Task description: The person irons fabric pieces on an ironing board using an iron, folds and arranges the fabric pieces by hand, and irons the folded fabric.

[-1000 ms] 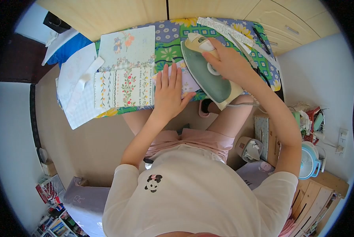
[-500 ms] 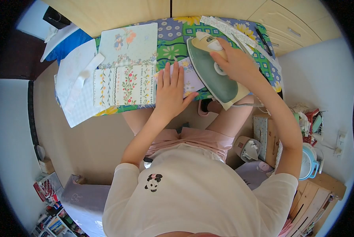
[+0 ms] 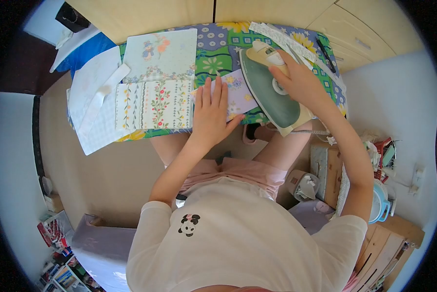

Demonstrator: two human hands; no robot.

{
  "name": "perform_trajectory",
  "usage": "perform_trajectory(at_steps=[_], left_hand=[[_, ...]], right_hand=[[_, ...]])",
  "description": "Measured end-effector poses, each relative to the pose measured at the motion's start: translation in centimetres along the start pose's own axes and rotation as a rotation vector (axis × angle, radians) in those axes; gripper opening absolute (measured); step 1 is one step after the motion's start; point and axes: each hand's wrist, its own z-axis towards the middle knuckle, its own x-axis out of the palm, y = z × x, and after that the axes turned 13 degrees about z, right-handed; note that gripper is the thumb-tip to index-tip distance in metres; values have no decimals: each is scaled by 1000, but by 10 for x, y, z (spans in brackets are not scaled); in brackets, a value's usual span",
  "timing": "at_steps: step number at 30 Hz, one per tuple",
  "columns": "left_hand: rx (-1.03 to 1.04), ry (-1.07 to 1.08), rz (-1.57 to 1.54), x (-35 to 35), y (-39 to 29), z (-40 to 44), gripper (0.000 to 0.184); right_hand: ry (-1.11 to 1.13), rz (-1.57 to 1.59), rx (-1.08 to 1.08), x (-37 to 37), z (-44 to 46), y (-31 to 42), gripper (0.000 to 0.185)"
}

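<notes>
The left hand lies flat, fingers together, thumb out, on the lilac floral fabric; rightward, the right hand curls round the handle of the iron, just beside that fabric.

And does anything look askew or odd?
The pale sheet at left sits crooked, a corner past the near table edge, a white strip slanting over it. The iron overhangs that edge too. No spill visible.

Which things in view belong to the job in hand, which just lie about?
In use:
iron, in the right hand
lilac floral piece, under the left hand
patterned table cover, beneath

Seemingly just lying about:
black pen-like item
waste bin
striped floral piece, untouched
</notes>
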Motion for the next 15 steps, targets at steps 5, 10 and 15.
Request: perform_trajectory(at_steps=[5,10,15], left_hand=[[-1,-17,-8,1,0,-1,79],[12,-64,-40,-1,2,-2,69],[23,-20,-114,-18,15,-5,57]], right_hand=[[-57,52,-84,-4,-3,-12,56],[15,322,69,-13,-11,-7,50],[37,534,98,-28,-15,-19,49]])
